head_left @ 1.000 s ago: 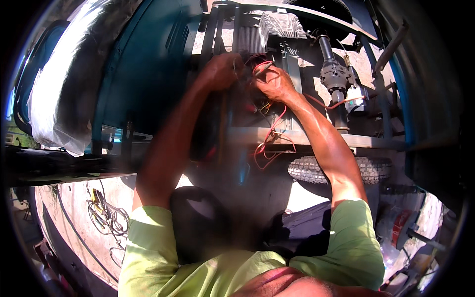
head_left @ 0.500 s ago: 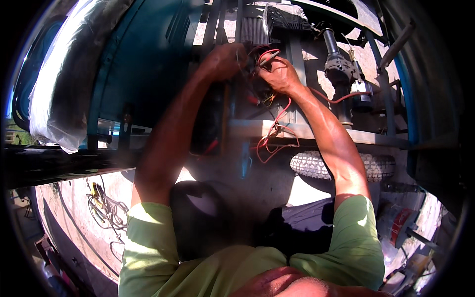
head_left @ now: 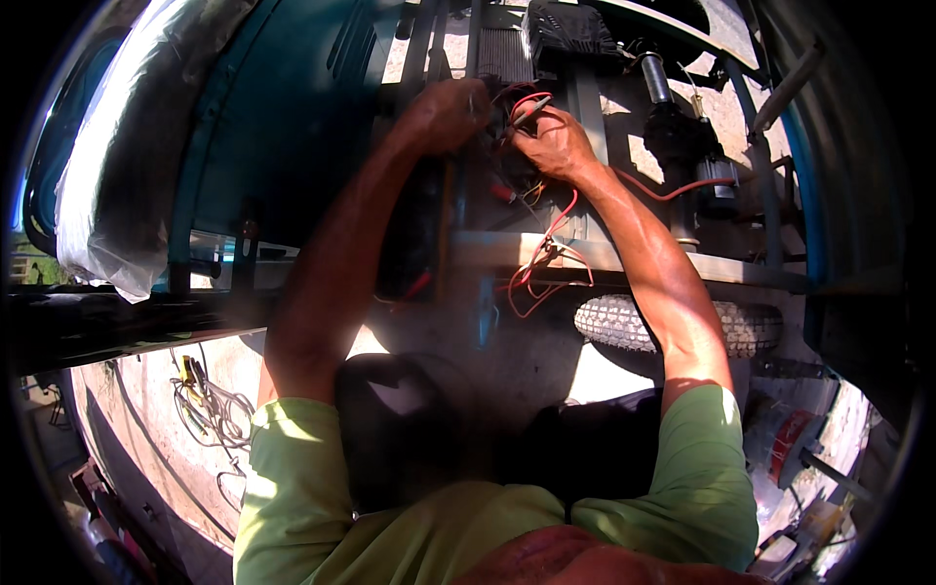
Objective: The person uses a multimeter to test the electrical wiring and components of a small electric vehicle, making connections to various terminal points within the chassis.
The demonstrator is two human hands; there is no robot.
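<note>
Both of my hands work close together over a bundle of wires inside a vehicle's metal frame [head_left: 590, 117]. My left hand [head_left: 448, 115] is closed at the bundle's left side; its fingertips are in shadow, and what they grip does not show. Just to the right, my right hand [head_left: 556, 144] is closed in a pinch. A slim grey-green piece [head_left: 531, 110] sticks out from it, its kind unclear, beside a looped red wire [head_left: 527, 97]. Below the hands, a tangle of red wires [head_left: 548, 255] hangs over a pale crossbar [head_left: 624, 255].
A black finned box [head_left: 570, 34] sits beyond my hands. To its right is an axle with a dark housing [head_left: 673, 136]. A tyre [head_left: 619, 324] lies under my right forearm. Coiled cable [head_left: 219, 414] rests on the ground at left. Plastic-wrapped padding [head_left: 117, 195] stands far left.
My hands stay almost in place, with only a slight shift of the right one. The finned box and axle look darker now.
</note>
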